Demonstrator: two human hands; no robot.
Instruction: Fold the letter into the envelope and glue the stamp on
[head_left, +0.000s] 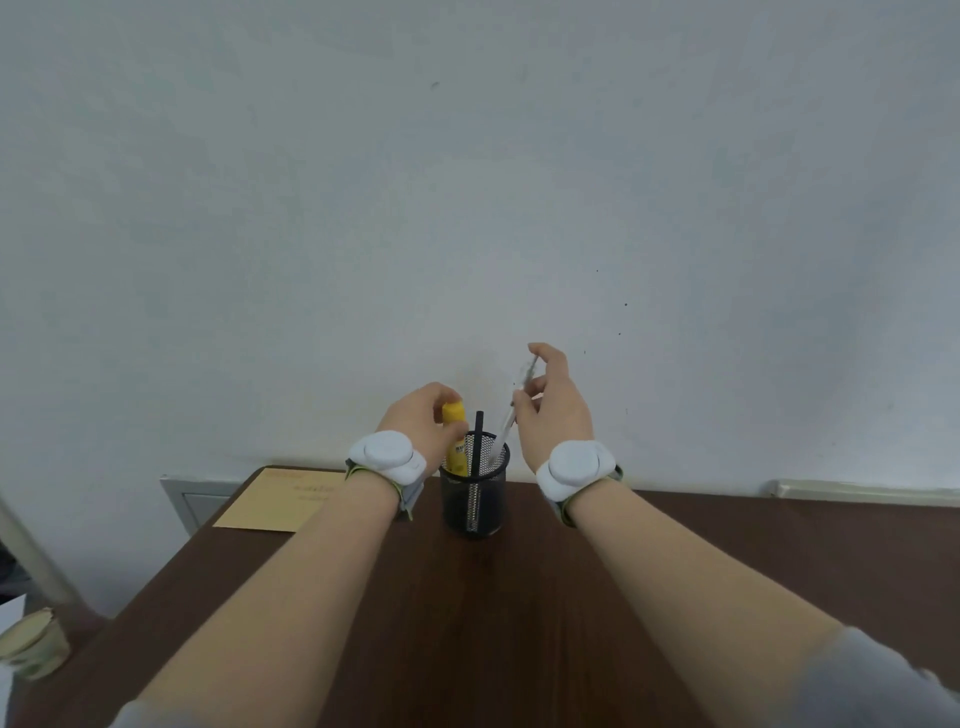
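Note:
A black mesh pen cup (474, 499) stands at the back of the brown table (467, 597), against the wall. My left hand (423, 423) grips a yellow glue stick (456, 436) whose lower end is inside the cup. My right hand (553, 410) pinches a white pen (511, 410) that slants down into the cup. A black pen (478, 441) stands upright in the cup between them. A tan envelope (280, 501) lies flat at the table's back left corner, partly hidden by my left wrist. No letter or stamp is in view.
Both wrists carry white round devices on grey straps. A pale wall (467, 208) rises right behind the table. A paper cup (31, 644) sits low at the far left, off the table's left edge.

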